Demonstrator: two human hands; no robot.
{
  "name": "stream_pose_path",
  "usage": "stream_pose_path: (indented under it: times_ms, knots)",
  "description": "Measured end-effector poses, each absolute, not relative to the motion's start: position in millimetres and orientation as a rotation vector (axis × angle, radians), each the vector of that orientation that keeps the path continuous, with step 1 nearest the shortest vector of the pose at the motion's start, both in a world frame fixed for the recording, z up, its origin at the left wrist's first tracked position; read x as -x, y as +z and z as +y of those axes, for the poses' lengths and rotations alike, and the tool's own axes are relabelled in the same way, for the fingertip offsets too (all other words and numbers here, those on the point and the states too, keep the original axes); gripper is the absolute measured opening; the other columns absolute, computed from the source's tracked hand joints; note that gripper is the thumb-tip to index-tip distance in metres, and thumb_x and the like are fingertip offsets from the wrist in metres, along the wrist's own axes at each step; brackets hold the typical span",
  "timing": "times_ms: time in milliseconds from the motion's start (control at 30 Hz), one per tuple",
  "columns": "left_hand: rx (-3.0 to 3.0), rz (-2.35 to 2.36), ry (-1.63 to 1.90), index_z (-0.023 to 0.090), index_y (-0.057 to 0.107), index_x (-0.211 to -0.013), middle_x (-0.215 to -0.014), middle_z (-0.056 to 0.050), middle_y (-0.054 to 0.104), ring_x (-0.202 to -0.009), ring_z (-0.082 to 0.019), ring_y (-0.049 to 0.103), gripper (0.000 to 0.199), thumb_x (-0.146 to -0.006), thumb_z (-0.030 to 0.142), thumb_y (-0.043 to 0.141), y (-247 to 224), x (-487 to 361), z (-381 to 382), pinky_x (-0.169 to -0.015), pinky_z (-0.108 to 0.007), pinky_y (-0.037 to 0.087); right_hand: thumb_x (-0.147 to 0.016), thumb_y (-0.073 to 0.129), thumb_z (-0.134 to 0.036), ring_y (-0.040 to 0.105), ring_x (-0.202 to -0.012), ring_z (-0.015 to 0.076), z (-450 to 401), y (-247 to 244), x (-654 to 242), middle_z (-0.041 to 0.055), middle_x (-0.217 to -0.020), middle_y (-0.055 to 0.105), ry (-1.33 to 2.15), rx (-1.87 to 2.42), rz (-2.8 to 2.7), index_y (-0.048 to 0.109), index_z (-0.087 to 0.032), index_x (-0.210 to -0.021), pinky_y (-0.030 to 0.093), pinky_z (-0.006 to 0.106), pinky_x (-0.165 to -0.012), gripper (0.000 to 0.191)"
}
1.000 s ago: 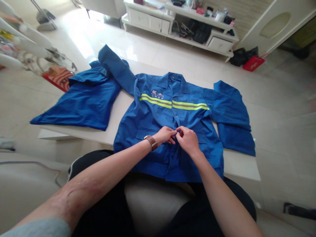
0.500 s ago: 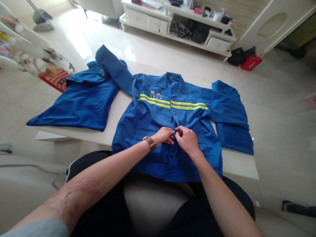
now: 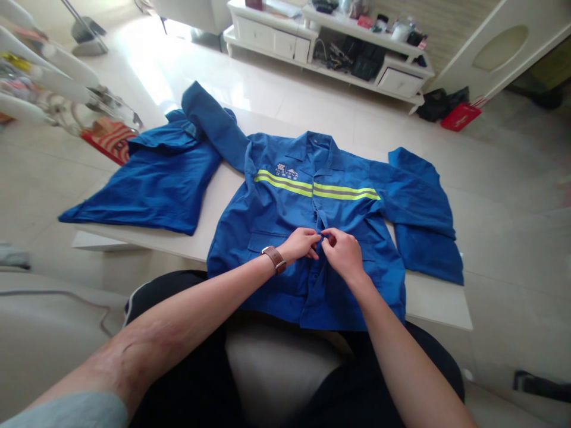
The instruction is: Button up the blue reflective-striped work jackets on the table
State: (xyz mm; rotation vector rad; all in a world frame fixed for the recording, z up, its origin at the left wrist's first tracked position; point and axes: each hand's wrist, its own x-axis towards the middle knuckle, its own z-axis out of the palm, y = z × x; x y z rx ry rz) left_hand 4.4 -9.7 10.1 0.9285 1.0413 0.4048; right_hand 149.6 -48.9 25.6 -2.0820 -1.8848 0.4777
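Evidently, the blue jacket [image 3: 276, 208] lies face up on the pale table [image 3: 437, 300], its collar [image 3: 314, 148] away from the person and its hem toward the lap, which seems to bring the front opening [image 3: 314, 285] within easy reach of both hands. The left hand [image 3: 303, 245] and the right hand [image 3: 342, 252] meet at this opening below the chest, fingertips drawn narrow and nearly touching, each apparently pinching cloth by the edge; whether a button sits between them I cannot tell, as the fingers hide it. Such a small grip from both sides likely keeps the two edges together, while the table bears the rest of the weight. One sleeve [image 3: 212, 122] reaches out toward the blue garment [image 3: 156, 187] on the left, and the other [image 3: 423, 202] is bent back on itself in broad layers. The jacket's cloth looks matt and fairly firm, with soft creases around the flat pocket flaps, and a straight yellow and grey band [image 3: 348, 192] crosses the chest under pale lettering. The garment beside it looks smoother and thinner, spread in a slanting shape with a pointed corner. A brown strap watch [image 3: 275, 260] circles the left wrist
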Motion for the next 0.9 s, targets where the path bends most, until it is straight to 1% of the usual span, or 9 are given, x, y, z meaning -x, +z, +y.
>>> stream_pose_path:
  times_ms: [200,367,500,667,900]
  knots:
    - [-0.974,1.056,0.412,0.015,0.054,-0.078,-0.059,0.005,0.055,-0.047,-0.008,0.064,0.022,-0.099,0.017,0.049,8,-7,-10,-0.043,-0.015,0.034,-0.088,0.053,-0.026,0.071,-0.085,0.0216,-51,26,-152,0.0039,-0.100,0.079,0.487,2.079,-1.939,0.077,-0.026,-0.113,0.049,0.031,-0.077,0.035]
    - [-0.982,1.054,0.405,0.015,0.054,-0.076,-0.059,0.005,0.056,-0.046,-0.008,0.064,0.024,-0.099,0.017,0.049,2,-10,-8,-0.045,-0.015,0.037,-0.089,0.052,-0.023,0.071,-0.090,0.0219,-52,27,-154,0.0046,-0.103,0.079,0.475,2.080,-1.999,0.076,-0.025,-0.116,0.050,0.030,-0.079,0.036]
    - [-0.987,1.042,0.401,0.015,0.054,-0.076,-0.060,0.004,0.057,-0.047,-0.009,0.065,0.024,-0.099,0.018,0.050,-2,-11,-8,-0.044,-0.015,0.036,-0.090,0.053,-0.024,0.070,-0.086,0.0219,-53,29,-153,0.0042,-0.099,0.078,0.481,2.108,-2.004,0.074,-0.027,-0.115,0.047,0.029,-0.073,0.033]
    - [-1.004,1.046,0.387,0.016,0.051,-0.073,-0.054,0.004,0.055,-0.048,-0.010,0.065,0.026,-0.099,0.016,0.050,3,-10,-9,-0.045,-0.016,0.037,-0.089,0.053,-0.024,0.069,-0.080,0.0222,-52,30,-150,0.0032,-0.089,0.076,0.477,2.161,-1.963,0.069,-0.027,-0.113,0.043,0.028,-0.067,0.029]
    - [-1.055,1.028,0.397,0.015,0.055,-0.073,-0.056,0.003,0.058,-0.049,-0.010,0.066,0.022,-0.094,0.011,0.050,2,-7,-7,-0.047,-0.016,0.037,-0.089,0.054,-0.025,0.070,-0.083,0.0220,-50,24,-149,0.0051,-0.095,0.078,0.487,2.148,-1.988,0.073,-0.026,-0.110,0.046,0.029,-0.072,0.028]
